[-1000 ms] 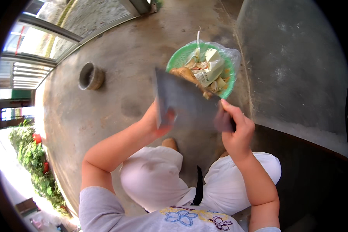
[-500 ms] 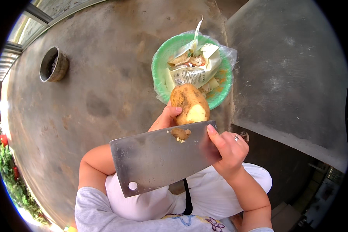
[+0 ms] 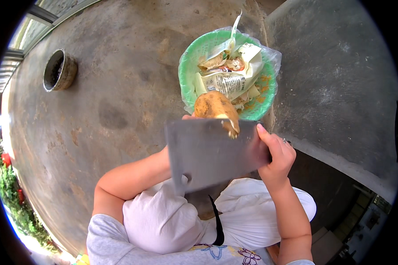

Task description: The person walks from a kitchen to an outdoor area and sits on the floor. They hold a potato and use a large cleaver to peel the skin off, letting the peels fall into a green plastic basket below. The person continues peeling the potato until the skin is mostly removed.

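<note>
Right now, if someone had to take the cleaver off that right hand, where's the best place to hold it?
Take the cleaver by its handle end at the right, where the right hand grips it, coming from the right. The broad flat blade faces up with the potato at its far edge, so keep clear there.

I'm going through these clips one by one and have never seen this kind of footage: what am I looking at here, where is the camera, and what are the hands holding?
There is no machine here; a person works with two bare hands. The round, bent picture comes from a wide fisheye camera worn on the head, looking down, so the forearms enter from below and the white-clothed knees show. The right hand grips a broad grey cleaver. The left hand, mostly hidden behind the blade, holds a brown potato, partly peeled near the blade's top edge. Beyond, on the concrete floor, sits a green bowl lined with clear plastic, holding wrappers and peel scraps. A small round pot stands far left.
</note>
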Demonstrator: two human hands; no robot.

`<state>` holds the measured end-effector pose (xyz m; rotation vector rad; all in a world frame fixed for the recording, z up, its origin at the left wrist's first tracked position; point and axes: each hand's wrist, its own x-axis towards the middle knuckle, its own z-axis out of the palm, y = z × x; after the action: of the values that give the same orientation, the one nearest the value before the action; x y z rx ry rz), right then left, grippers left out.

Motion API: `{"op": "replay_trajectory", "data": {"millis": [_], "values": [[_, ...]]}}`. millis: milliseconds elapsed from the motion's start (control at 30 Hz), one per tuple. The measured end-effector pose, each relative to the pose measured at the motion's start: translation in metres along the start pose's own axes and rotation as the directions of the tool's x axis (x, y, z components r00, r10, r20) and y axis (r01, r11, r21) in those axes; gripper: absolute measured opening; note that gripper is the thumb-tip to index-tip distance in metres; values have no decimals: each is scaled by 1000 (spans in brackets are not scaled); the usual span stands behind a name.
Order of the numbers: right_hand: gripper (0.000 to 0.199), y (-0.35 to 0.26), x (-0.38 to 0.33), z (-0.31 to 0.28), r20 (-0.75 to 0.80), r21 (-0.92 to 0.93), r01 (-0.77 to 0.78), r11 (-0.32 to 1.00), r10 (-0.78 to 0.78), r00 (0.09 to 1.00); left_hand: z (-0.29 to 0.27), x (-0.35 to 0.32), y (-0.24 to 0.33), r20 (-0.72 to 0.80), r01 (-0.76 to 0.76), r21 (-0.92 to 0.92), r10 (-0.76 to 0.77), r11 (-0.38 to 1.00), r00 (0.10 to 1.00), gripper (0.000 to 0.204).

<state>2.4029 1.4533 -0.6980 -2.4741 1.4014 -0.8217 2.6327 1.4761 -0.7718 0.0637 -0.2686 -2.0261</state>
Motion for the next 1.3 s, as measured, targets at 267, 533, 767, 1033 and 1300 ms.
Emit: {"op": "replay_trajectory", "data": {"millis": [267,533,767,1033,1300], "values": [[43,11,-4,-1,76,62,-338,939,333,940,33,5,11,-295,82,13,-74,997,953,62],[49,-18,-9,-13,-14,-22,129,991,-129,991,34,15,-1,-443,160,133,-86,978,892,69],[48,-15,-18,-15,-20,-1,173,985,-173,985,31,11,-7,-395,200,286,-75,937,916,69],[51,-5,-18,-17,-34,-10,136,991,-136,990,31,9,-9,-378,194,316,-64,929,923,72],[55,8,-20,-11,-74,-26,125,992,-127,989,16,8,-14,-392,167,238,-63,957,918,83]]}}
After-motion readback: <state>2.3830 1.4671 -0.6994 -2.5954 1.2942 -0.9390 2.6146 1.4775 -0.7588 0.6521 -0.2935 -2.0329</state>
